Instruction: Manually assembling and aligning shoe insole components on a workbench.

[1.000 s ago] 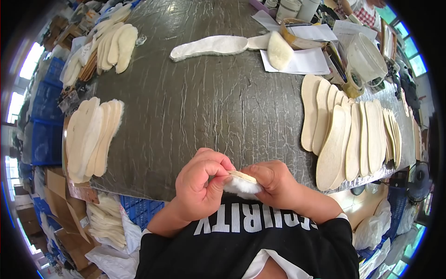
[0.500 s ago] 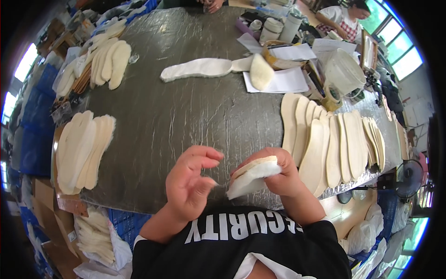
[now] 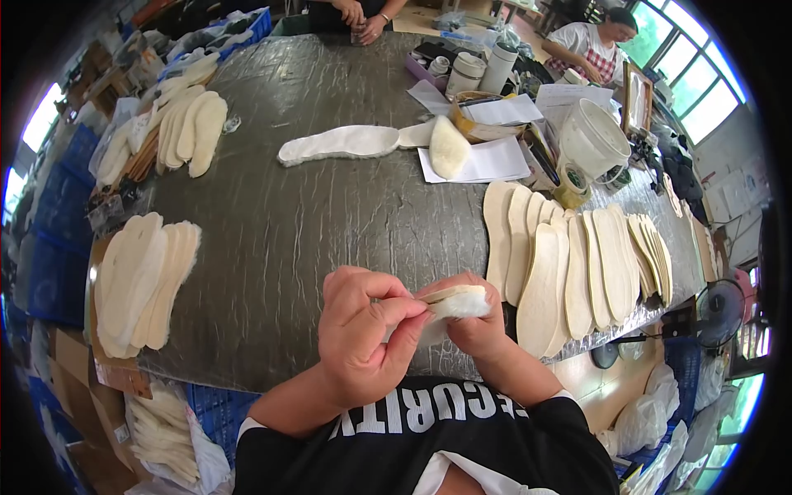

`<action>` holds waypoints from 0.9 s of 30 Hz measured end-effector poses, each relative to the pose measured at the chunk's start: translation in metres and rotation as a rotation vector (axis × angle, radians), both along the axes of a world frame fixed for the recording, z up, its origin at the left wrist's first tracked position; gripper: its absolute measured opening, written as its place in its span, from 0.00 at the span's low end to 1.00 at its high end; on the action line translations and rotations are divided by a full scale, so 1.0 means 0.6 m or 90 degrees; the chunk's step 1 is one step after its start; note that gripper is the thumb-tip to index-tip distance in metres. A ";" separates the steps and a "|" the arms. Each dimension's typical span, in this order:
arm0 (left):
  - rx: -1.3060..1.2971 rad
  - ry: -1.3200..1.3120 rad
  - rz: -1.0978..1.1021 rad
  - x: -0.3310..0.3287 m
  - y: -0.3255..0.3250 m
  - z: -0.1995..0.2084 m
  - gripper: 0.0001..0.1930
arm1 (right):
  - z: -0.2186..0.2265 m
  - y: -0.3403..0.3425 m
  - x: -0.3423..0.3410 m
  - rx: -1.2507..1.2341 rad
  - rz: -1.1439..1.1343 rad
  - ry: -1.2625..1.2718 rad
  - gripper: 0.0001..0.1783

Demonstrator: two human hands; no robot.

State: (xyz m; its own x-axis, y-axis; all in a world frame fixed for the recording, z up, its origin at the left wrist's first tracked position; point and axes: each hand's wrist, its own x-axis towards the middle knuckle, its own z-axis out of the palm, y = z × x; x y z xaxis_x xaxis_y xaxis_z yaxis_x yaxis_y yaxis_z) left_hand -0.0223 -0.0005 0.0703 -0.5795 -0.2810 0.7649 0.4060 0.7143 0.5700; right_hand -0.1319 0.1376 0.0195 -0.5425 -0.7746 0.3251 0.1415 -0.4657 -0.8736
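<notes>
A fleecy insole [image 3: 464, 306], cream on its upper face and fluffy white beneath, is bent in my right hand [image 3: 483, 332] above the near table edge. That hand is closed around its right part. My left hand [image 3: 360, 337] pinches the insole's left end between thumb and fingers; the exact spot under the fingertips is partly hidden. To the right lies a fanned row of cream insoles [image 3: 540, 289]. A smaller pile of fleecy insoles [image 3: 140, 280] rests at the left. Farther off, a single white insole [image 3: 338, 143] lies flat.
On the dark table [image 3: 330, 223], white papers [image 3: 487, 161] bear a fleecy piece [image 3: 449, 148]. A translucent bucket [image 3: 594, 136] and jars [image 3: 467, 73] stand at the back right. More insoles [image 3: 191, 132] lie far left. Another person's hands [image 3: 363, 23] hold something small at the far edge.
My left hand, apart from the insole before, has moved right and now pinches its end. The insole is turned slightly. The other person's hands show more fully at the far edge.
</notes>
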 end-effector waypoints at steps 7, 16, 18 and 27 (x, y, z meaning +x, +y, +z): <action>0.003 -0.018 0.009 -0.005 0.002 0.004 0.10 | 0.000 -0.002 0.009 0.051 -0.098 0.121 0.10; 0.026 0.070 -0.026 -0.022 0.003 -0.020 0.06 | -0.012 0.002 0.026 0.077 -0.087 0.163 0.13; 0.057 0.044 -0.046 -0.016 0.004 -0.022 0.06 | -0.016 0.007 0.025 0.073 -0.059 0.148 0.13; 0.318 -0.026 -0.165 -0.011 0.000 -0.012 0.13 | 0.076 0.008 0.001 0.296 -0.101 0.284 0.19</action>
